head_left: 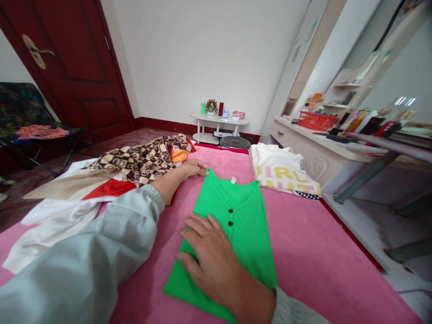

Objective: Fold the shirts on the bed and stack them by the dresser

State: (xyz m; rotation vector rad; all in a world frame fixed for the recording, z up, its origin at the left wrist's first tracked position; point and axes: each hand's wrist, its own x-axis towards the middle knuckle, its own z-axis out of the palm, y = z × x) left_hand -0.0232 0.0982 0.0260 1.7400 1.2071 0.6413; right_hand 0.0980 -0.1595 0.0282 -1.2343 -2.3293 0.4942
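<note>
A green shirt (248, 225) with two dark buttons and a V-shaped neckline lies folded into a narrow shape on a pink bedspread (303, 243). At its far left shoulder corner, my left hand (195, 169) pinches the fabric between thumb and fingers. My right hand (216, 265) rests palm down on the left part of the shirt front, its fingers stretched out and apart. Part of the shirt's near edge is hidden beneath my right hand and wrist.
Left of the shirt is a loose pile of clothes, including a brown checked garment (135, 159) and a white one (64, 220). Folded white shirts (280, 166) lie at the far right. A dresser (303, 139) with a red basket (317, 120) borders the bed's right side.
</note>
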